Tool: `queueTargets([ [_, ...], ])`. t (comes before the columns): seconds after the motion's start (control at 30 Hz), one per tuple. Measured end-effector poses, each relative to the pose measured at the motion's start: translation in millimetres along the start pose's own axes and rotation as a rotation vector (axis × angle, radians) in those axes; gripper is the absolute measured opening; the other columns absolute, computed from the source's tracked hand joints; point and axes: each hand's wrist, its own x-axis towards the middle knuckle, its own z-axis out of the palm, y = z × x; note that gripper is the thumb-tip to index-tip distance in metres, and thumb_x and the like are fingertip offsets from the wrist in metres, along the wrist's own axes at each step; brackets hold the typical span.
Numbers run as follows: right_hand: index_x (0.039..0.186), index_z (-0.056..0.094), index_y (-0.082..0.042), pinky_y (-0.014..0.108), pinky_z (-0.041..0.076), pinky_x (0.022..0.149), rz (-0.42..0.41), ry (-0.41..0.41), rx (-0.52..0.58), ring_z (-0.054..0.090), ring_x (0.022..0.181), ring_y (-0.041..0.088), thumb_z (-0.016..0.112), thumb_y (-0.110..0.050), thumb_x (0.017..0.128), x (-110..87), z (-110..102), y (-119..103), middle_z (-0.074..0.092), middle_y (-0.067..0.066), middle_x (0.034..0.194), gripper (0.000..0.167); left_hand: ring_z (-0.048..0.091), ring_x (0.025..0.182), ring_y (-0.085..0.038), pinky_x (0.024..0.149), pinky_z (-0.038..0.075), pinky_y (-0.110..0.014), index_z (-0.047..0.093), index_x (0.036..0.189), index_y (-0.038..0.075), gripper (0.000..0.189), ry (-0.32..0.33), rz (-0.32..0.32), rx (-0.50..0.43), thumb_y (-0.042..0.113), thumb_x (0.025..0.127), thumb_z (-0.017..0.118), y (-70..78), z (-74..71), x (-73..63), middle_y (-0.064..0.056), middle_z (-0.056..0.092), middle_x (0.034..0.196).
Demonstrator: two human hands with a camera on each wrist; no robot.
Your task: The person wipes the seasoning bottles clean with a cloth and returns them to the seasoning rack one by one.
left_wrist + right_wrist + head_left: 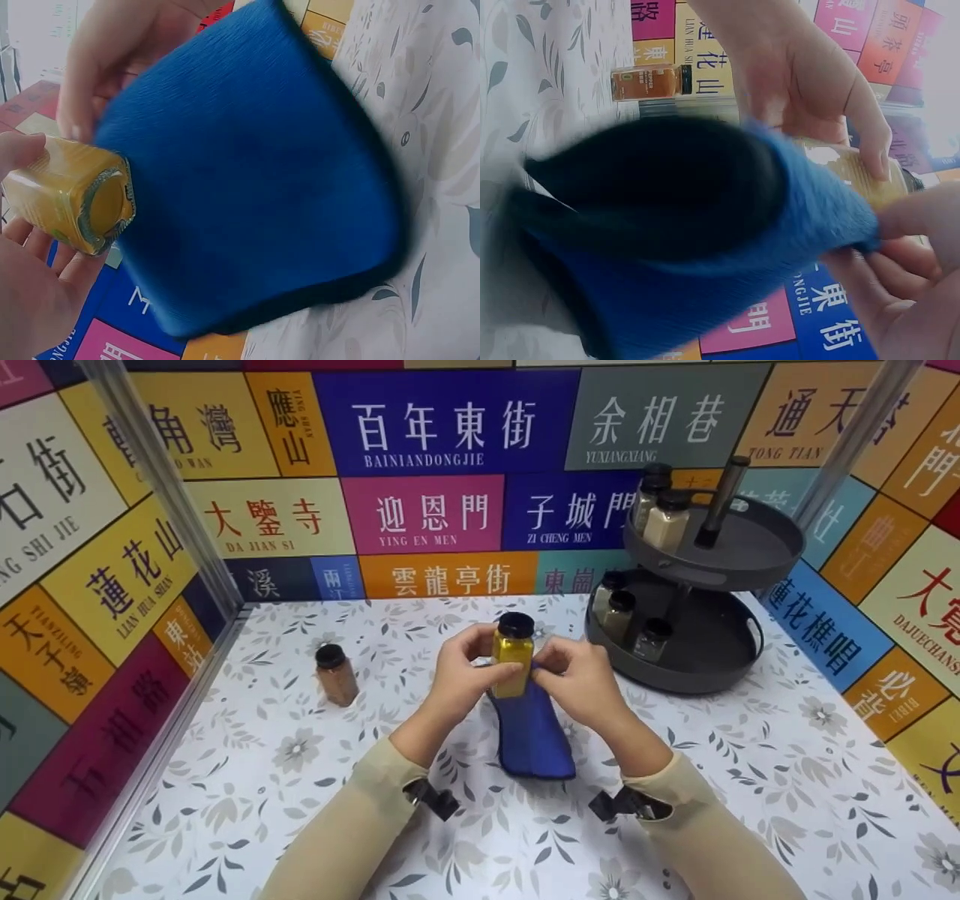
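Observation:
A black-capped glass spice jar point(512, 649) with yellow contents is held upright above the table by my left hand point(466, 664), thumb across its front. From the left wrist view the jar's point(105, 202) bottom faces the camera. My right hand point(576, 675) pinches a corner of a blue cloth point(532, 735) with dark edging, just right of the jar. The cloth point(255, 165) hangs down below both hands. In the right wrist view the cloth point(705, 285) is folded over and partly covers the jar point(847, 169).
A jar with brown contents point(337, 679) stands on the floral tablecloth point(292, 757) at the left. At the back right is a dark two-tier rack point(675, 679), several black-capped jars on its tiers. Panels with printed characters point(450, 427) wall the table's back and sides.

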Motion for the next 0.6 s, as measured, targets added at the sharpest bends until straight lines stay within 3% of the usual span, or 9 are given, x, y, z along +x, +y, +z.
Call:
queueTargets([
  [0.13, 0.084, 0.074, -0.009, 0.032, 0.056, 0.070, 0.029, -0.127, -0.056, 0.068, 0.071, 0.014, 0.075, -0.005, 0.085, -0.1, -0.4, 2.2, 0.077, 0.004, 0.080, 0.004, 0.071, 0.098, -0.019, 0.098, 0.055, -0.037, 0.073, 0.129, 0.007, 0.046, -0.004, 0.002, 0.008, 0.013, 0.085, 0.086, -1.3, 0.3, -0.8, -0.009, 0.077, 0.108],
  [0.23, 0.085, 0.074, -0.007, 0.032, 0.057, 0.070, 0.044, -0.120, -0.050, 0.069, 0.072, 0.014, 0.075, -0.007, 0.085, -0.6, -0.7, 1.7, 0.078, 0.005, 0.081, 0.001, 0.071, 0.098, -0.019, 0.100, 0.054, -0.039, 0.073, 0.128, 0.007, 0.046, -0.002, -0.010, 0.004, 0.013, 0.085, 0.086, -2.0, 0.8, -0.4, -0.009, 0.076, 0.109],
  [0.4, 0.090, 0.077, -0.003, 0.027, 0.059, 0.074, 0.023, 0.015, 0.033, 0.075, 0.078, 0.016, 0.078, -0.006, 0.087, -2.1, -1.5, -1.5, 0.081, 0.008, 0.088, 0.004, 0.070, 0.098, -0.020, 0.102, 0.052, -0.046, 0.073, 0.126, 0.008, 0.044, 0.007, -0.028, -0.012, 0.015, 0.085, 0.087, -1.7, 1.7, 0.0, -0.007, 0.076, 0.106],
  [0.6, 0.093, 0.077, -0.001, 0.020, 0.062, 0.074, -0.048, 0.212, 0.207, 0.077, 0.085, 0.012, 0.079, -0.001, 0.091, -3.3, -0.4, -6.4, 0.080, 0.012, 0.095, 0.004, 0.071, 0.099, -0.021, 0.098, 0.055, -0.040, 0.073, 0.125, 0.008, 0.042, -0.005, -0.039, -0.024, 0.014, 0.086, 0.087, -2.6, 1.7, 0.5, -0.007, 0.076, 0.107],
])
